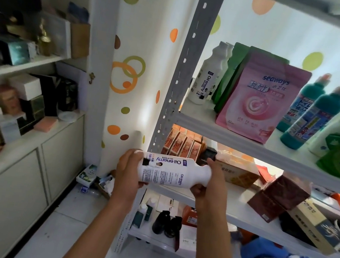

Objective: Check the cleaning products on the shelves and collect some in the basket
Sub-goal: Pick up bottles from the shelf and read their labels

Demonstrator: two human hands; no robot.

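- Bottle point(174, 171), white and marked "Oil enemy", is held sideways in front of the shelves point(226, 133), level with the middle shelf, its label turned upward, probably so that the print can be read.
- Its base is gripped by the left hand point(130, 168), with the fingers curled round it.
- Its neck end is gripped by the right hand point(211, 183), thumb on top, so the cap is hidden.
- A matching bottle point(207, 76) is seen upright on the upper shelf, beside a pink pouch point(258, 100) and two teal bottles point(313, 118).
- No basket is shown, so the bottle is judged to be under inspection and not yet collected.
- A two-handed hold is judged to steady the bottle for turning.
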